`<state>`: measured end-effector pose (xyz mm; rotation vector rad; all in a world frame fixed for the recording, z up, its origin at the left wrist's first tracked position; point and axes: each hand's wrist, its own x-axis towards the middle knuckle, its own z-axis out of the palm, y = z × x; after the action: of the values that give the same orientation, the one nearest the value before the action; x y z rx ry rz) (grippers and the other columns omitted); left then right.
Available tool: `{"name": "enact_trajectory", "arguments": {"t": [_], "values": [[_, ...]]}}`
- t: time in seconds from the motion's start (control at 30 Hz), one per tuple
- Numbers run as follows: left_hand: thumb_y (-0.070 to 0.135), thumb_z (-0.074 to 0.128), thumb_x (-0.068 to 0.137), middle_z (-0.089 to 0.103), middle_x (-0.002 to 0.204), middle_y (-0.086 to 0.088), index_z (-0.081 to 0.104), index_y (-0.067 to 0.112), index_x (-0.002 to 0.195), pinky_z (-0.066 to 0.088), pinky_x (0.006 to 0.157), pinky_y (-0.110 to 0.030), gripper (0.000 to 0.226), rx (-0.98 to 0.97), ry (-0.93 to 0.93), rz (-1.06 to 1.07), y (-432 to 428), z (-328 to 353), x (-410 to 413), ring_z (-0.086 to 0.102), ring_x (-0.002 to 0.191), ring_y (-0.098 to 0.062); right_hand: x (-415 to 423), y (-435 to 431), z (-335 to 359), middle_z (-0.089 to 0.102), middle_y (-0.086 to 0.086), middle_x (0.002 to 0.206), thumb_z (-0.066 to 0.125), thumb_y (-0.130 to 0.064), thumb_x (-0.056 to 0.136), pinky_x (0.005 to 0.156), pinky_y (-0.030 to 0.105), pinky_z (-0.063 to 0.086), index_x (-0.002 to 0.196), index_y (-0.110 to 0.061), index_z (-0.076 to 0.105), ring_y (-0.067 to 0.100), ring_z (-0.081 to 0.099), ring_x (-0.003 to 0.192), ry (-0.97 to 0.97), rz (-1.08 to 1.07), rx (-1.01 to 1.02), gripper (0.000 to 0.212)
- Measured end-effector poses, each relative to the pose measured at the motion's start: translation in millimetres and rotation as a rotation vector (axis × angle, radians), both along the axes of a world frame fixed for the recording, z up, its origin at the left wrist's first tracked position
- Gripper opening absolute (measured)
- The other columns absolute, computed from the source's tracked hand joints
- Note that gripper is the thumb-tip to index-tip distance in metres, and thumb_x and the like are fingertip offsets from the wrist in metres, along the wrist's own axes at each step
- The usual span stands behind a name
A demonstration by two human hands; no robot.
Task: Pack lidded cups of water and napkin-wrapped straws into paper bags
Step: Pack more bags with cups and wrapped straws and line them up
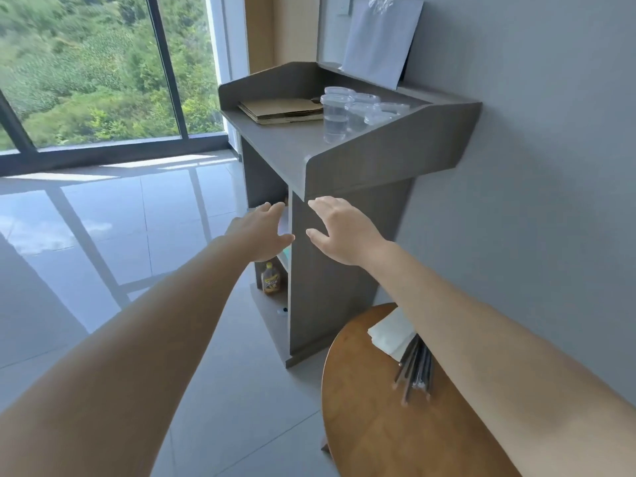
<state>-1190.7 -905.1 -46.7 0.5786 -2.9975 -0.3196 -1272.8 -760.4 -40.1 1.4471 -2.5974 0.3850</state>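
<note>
Several clear lidded cups of water [347, 111] stand on top of a grey lectern-style stand [275, 146]. A flat stack of brown paper bags [282, 110] lies to their left on the same top. White napkins [392, 333] and a bundle of dark straws [416, 373] lie on a round wooden table [378, 418] at the lower right. My left hand [261, 232] and my right hand [340, 228] are stretched out in front of the stand, below its top, with straight fingers and nothing in them.
A grey wall runs along the right. A white sheet [378, 39] leans against it behind the cups. A bottle [270, 278] stands on the stand's lower shelf. Tiled floor and a large window lie to the left.
</note>
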Motion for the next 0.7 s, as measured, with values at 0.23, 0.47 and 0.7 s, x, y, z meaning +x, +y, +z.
{"name": "enact_trajectory", "arguments": {"t": [0.23,0.47,0.7], "values": [[0.038,0.048,0.096,0.039,0.145,-0.008,0.030,0.015,0.144,0.040,0.097,-0.039,0.056,0.013,-0.013,-0.008,-123,9,-61,0.044,0.127,-0.028,-55,-134,4,0.054,0.010,0.123,0.048,-0.028,0.095,0.092,0.034,0.044,0.120,-0.003,0.052,0.025,0.048,0.114,-0.002,-0.059,0.012,0.035],[0.037,0.046,0.098,0.043,0.142,-0.011,0.034,0.011,0.142,0.040,0.095,-0.038,0.053,0.020,0.006,-0.069,-237,21,-125,0.046,0.125,-0.029,-117,-234,-1,0.050,0.011,0.119,0.043,-0.028,0.094,0.086,0.034,0.038,0.114,-0.004,0.050,0.028,0.044,0.111,-0.057,-0.227,0.057,0.032],[0.039,0.046,0.097,0.046,0.141,-0.010,0.037,0.013,0.142,0.041,0.096,-0.038,0.053,-0.012,-0.031,-0.167,-296,12,-204,0.045,0.126,-0.028,-180,-303,-14,0.047,0.011,0.132,0.042,-0.031,0.096,0.099,0.037,0.037,0.129,-0.005,0.047,0.027,0.040,0.122,-0.116,-0.327,0.017,0.042]]}}
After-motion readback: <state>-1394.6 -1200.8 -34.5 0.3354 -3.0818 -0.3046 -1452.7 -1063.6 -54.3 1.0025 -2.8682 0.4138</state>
